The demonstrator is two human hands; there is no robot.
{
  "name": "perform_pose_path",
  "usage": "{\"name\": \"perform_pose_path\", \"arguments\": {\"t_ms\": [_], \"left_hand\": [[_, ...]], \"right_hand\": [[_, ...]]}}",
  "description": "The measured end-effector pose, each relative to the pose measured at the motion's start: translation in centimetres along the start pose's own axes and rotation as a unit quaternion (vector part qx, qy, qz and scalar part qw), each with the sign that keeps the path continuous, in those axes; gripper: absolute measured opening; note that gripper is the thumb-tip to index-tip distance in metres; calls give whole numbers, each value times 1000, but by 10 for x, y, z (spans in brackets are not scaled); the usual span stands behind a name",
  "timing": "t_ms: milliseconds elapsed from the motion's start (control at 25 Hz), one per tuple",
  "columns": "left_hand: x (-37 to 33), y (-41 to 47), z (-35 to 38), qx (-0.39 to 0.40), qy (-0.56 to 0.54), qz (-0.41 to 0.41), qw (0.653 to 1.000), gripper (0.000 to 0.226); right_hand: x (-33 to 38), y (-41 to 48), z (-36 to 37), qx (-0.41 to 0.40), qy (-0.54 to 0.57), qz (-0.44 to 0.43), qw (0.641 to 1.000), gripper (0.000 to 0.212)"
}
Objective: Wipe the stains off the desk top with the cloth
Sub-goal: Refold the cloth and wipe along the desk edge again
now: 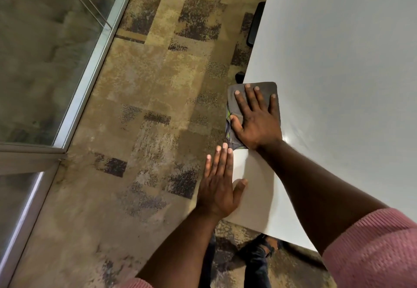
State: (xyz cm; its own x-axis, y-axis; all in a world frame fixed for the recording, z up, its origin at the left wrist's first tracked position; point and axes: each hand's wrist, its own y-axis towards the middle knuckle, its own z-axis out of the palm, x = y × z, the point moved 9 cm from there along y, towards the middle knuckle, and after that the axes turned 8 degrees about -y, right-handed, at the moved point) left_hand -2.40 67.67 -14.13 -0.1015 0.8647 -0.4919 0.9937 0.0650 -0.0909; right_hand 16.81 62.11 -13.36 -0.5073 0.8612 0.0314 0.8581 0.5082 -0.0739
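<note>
A grey cloth (266, 89) with a green-trimmed edge lies flat at the left edge of the white desk top (338, 50); part of it hangs over that edge. My right hand (257, 118) presses on the cloth with fingers spread, palm down. My left hand (220, 186) hovers open by the desk's left edge, nearer to me, with its thumb over the desk surface and nothing in it. No stain is plain to see on the desk top.
Patterned brown carpet (146, 107) fills the floor to the left. A glass partition with a metal frame (90, 62) runs along the far left. A black chair armrest (255, 26) pokes out beside the desk's far left edge. My legs and shoes (259, 256) are below the desk corner.
</note>
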Motion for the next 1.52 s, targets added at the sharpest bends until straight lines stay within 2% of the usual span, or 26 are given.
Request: {"name": "perform_pose_path", "arguments": {"t_ms": [200,440,640,760,880,1000,1200,1360,1440,1520], "left_hand": [[2,0,-3,-6,0,-15,1000,85],[-12,-1,-12,-16,-11,34,999,79],[-45,2,-10,41,8,70,997,77],[-73,-9,6,102,38,137,985,77],[-111,-28,29,148,53,185,970,76],[-137,-31,45,157,61,167,971,74],[-160,-15,56,153,23,115,981,76],[-165,-9,75,147,97,24,984,76],[-171,-8,78,137,124,27,982,79],[-195,-10,90,139,122,69,980,81]], "right_hand": [[4,-11,-1,1,15,7,1000,73],[13,-86,3,28,12,17,999,75],[17,-168,7,61,15,11,998,85],[15,-217,10,61,42,25,997,83],[-1,-254,13,72,35,45,996,90],[-23,-266,11,75,35,61,995,88],[-64,-270,1,62,126,9,990,75],[-143,-286,0,31,116,73,990,62],[-169,-288,2,33,103,88,990,62],[-184,-285,4,26,99,82,991,62]]}}
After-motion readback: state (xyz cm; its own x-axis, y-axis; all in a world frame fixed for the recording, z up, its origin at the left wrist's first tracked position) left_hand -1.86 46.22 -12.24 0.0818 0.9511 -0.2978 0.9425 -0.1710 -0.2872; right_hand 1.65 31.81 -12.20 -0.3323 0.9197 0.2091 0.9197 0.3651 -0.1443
